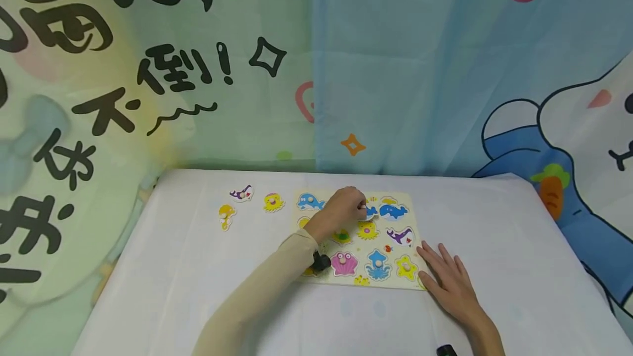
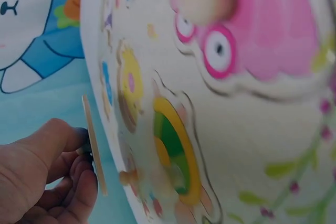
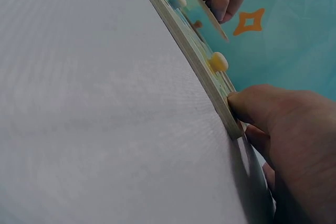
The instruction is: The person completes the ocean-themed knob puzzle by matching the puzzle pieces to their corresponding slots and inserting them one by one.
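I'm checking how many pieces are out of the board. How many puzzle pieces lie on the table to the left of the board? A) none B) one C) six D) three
D: a purple whale, a yellow octopus and a yellow seahorse lie left of the puzzle board.

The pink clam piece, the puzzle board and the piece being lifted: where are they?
pink clam piece (image 1: 344, 263), head view, middle of its body.
puzzle board (image 3: 210, 85), right wrist view, its side edge.
lifted piece (image 2: 94, 145), left wrist view, its thin edge.
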Tool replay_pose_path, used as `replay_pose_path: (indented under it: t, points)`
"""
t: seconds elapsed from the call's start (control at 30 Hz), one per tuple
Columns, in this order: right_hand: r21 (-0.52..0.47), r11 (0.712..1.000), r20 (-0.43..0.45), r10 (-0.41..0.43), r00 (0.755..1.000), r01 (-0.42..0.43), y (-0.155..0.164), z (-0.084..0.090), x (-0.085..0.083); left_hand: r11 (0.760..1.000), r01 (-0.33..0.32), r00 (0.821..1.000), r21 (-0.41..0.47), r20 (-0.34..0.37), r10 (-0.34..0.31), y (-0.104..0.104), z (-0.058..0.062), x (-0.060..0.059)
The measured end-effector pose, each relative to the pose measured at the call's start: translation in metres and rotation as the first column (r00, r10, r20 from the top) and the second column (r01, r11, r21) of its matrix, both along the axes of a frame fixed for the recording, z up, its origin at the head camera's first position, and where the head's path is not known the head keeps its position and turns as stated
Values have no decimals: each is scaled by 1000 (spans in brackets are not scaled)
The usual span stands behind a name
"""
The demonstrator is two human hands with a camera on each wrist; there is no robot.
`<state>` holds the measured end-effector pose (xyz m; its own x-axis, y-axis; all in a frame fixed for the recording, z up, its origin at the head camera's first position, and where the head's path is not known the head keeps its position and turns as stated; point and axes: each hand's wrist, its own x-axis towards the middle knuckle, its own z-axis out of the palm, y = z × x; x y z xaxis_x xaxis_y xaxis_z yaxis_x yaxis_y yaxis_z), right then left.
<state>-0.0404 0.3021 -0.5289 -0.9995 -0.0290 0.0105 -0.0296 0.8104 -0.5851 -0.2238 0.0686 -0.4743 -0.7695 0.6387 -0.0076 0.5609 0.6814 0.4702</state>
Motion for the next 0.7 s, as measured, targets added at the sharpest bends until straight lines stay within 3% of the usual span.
replay_pose_path:
  t: [0.27,0.5,0.7]
  points:
    - [19,1000,4,-3,1000,3,2,1,2,999,13,1000,51,7,-13,14,0,3]
    - [0,1000,7,1,1000,-1,0,1,0,998,4,1000,64,-14,-3,27,-8,4]
    - [0,1000,8,3,1000,-3,1,0,2,1000,-18,1000,16,-12,18,47,-13,4]
